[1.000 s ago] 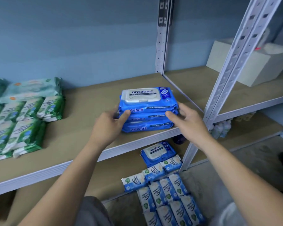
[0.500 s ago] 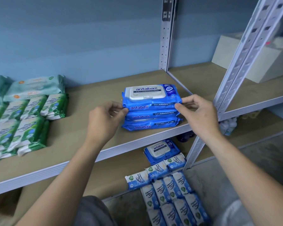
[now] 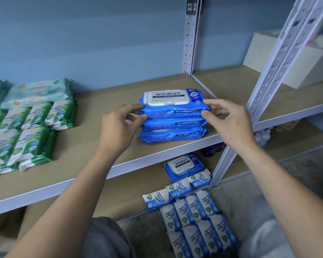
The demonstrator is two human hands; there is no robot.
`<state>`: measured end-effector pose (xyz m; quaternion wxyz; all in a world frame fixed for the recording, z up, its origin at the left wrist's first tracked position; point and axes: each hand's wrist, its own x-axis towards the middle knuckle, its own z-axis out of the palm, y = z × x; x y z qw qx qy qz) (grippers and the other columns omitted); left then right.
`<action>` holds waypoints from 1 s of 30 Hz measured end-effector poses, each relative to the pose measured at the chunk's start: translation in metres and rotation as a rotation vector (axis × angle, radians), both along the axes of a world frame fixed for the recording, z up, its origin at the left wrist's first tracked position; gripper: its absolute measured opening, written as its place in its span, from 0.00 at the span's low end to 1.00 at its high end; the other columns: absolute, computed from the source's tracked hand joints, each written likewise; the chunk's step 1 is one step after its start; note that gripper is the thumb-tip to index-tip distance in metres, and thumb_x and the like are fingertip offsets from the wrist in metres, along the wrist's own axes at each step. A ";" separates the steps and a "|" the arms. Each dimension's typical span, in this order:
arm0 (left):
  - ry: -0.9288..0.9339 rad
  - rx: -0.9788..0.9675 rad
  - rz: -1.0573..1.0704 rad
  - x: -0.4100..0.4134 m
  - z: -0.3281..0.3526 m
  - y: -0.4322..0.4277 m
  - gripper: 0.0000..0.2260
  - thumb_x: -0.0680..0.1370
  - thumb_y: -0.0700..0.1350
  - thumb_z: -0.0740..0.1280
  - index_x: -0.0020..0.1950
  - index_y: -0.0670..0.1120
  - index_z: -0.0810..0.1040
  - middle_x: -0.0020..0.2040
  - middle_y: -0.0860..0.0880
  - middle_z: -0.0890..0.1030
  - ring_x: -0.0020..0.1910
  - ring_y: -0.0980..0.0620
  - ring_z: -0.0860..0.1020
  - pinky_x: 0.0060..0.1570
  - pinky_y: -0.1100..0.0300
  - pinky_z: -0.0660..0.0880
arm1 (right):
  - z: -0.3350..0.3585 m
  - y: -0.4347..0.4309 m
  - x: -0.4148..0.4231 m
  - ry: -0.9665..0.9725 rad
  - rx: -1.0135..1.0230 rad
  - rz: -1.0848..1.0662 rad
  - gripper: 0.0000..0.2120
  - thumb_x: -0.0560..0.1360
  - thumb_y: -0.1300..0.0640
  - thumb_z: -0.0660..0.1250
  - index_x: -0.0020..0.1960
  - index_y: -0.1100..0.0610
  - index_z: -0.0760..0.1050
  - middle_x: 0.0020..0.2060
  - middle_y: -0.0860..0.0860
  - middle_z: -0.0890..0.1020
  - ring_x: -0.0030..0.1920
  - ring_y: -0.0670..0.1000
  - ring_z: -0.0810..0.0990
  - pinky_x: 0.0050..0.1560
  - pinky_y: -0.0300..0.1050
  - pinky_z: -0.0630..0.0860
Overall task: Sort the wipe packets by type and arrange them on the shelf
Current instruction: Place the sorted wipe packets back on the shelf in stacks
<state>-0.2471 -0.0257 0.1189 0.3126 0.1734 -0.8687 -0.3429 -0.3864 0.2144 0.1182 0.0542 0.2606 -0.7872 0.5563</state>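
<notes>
So the stack of three blue plastic antabax wipe packets (image 3: pixel 172 127) is sitting on the tan board shelf with the white metal edge (image 3: pixel 101 146). It's toward the right end, close to the front lip, next to the white perforated metal upright (image 3: pixel 280 62). All three lie flat with the long axis running left to right, roughly along the shelf's front edge. The printed sides face the camera, logos right way up.

The top blue packet (image 3: pixel 175 113) has its white flip lid facing up, with the lid's tab toward the front. The left hand (image 3: pixel 119 125) has its fingers (image 3: pixel 136 106) and thumb pinching the packet's left end. The right hand (image 3: pixel 229 121) grips the right end the same way, thumb on the front side and fingers over the top.

Over on the left of the same shelf are rows of green and white wipe packets (image 3: pixel 30 131), with pale teal packets (image 3: pixel 37 94) behind them. One level down there's another blue lidded antabax packet (image 3: pixel 184 164), and small blue and white wipe packets (image 3: pixel 192 211) run from there onto the floor. A white box (image 3: pixel 296 62) sits on the next shelf to the right.
</notes>
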 end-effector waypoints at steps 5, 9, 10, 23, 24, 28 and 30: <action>0.006 -0.006 0.026 -0.002 0.000 -0.002 0.07 0.76 0.42 0.73 0.53 0.49 0.85 0.42 0.56 0.85 0.41 0.60 0.82 0.45 0.69 0.77 | -0.001 -0.004 -0.001 -0.009 0.016 -0.021 0.11 0.73 0.61 0.75 0.55 0.53 0.84 0.42 0.42 0.84 0.38 0.35 0.79 0.40 0.26 0.73; 0.049 0.031 0.098 -0.004 0.001 0.008 0.08 0.73 0.40 0.70 0.48 0.49 0.86 0.37 0.57 0.83 0.37 0.63 0.82 0.46 0.69 0.77 | 0.000 -0.007 0.000 -0.005 -0.006 -0.059 0.09 0.73 0.62 0.75 0.51 0.51 0.84 0.40 0.39 0.83 0.38 0.34 0.80 0.39 0.26 0.73; 0.070 0.046 0.116 -0.004 0.003 0.010 0.08 0.72 0.39 0.70 0.47 0.49 0.86 0.36 0.57 0.83 0.36 0.64 0.81 0.43 0.72 0.76 | 0.000 -0.007 -0.001 -0.007 -0.017 -0.070 0.08 0.73 0.62 0.74 0.50 0.52 0.85 0.39 0.39 0.83 0.37 0.34 0.80 0.38 0.26 0.73; -0.067 0.118 -0.015 0.016 -0.006 -0.003 0.15 0.71 0.40 0.77 0.57 0.49 0.81 0.47 0.55 0.85 0.43 0.59 0.82 0.49 0.65 0.79 | -0.002 0.012 0.000 -0.029 0.170 0.006 0.19 0.70 0.56 0.78 0.58 0.46 0.78 0.49 0.38 0.82 0.44 0.40 0.81 0.44 0.29 0.76; -0.075 0.129 -0.008 0.014 -0.007 -0.003 0.15 0.71 0.40 0.77 0.56 0.48 0.81 0.46 0.55 0.85 0.42 0.60 0.83 0.49 0.64 0.80 | -0.003 0.011 -0.001 -0.045 0.169 0.007 0.17 0.70 0.56 0.78 0.56 0.47 0.78 0.47 0.39 0.83 0.44 0.39 0.81 0.43 0.28 0.76; -0.068 0.231 -0.011 0.011 -0.007 -0.002 0.12 0.72 0.38 0.77 0.53 0.48 0.81 0.41 0.53 0.86 0.38 0.55 0.84 0.46 0.64 0.80 | -0.008 0.006 -0.003 -0.119 0.056 -0.011 0.10 0.69 0.61 0.79 0.45 0.50 0.80 0.43 0.46 0.86 0.42 0.41 0.84 0.45 0.33 0.80; -0.073 0.233 -0.008 0.011 -0.007 -0.001 0.11 0.72 0.38 0.76 0.51 0.49 0.81 0.38 0.53 0.86 0.38 0.55 0.84 0.45 0.64 0.79 | -0.011 0.004 -0.003 -0.127 0.036 -0.019 0.10 0.70 0.63 0.78 0.43 0.50 0.81 0.41 0.47 0.86 0.40 0.40 0.84 0.43 0.32 0.79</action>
